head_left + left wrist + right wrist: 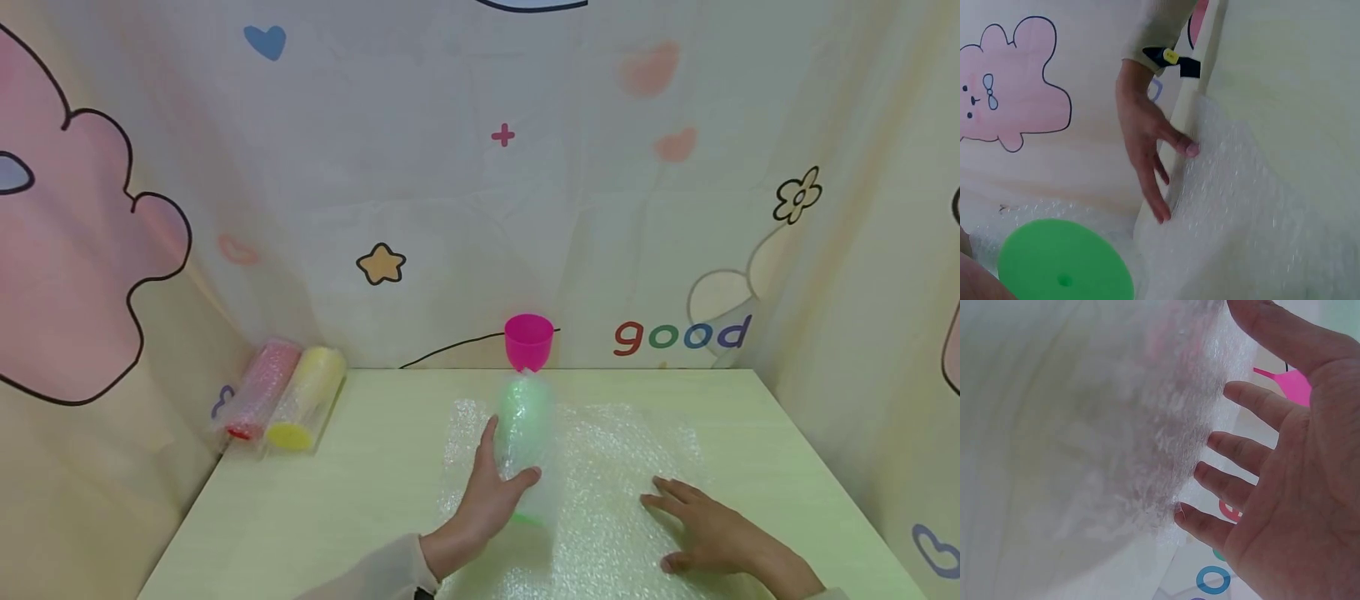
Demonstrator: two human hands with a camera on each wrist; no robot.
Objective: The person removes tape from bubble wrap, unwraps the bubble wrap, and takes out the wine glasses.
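green cylinder (pixel 523 421) points lengthwise away, left hand (pixel 483 500) gripping it, right hand (pixel 712 529) spread, empty.

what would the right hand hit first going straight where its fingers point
Over the bubble wrap, the right hand would probably meet the green bundle held by the left hand; its height is unclear.

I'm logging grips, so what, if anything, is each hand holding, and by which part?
The left hand holds the wrapped green cylinder by its side, around mid-length. The right hand holds nothing; its spread fingers touch the bubble wrap.
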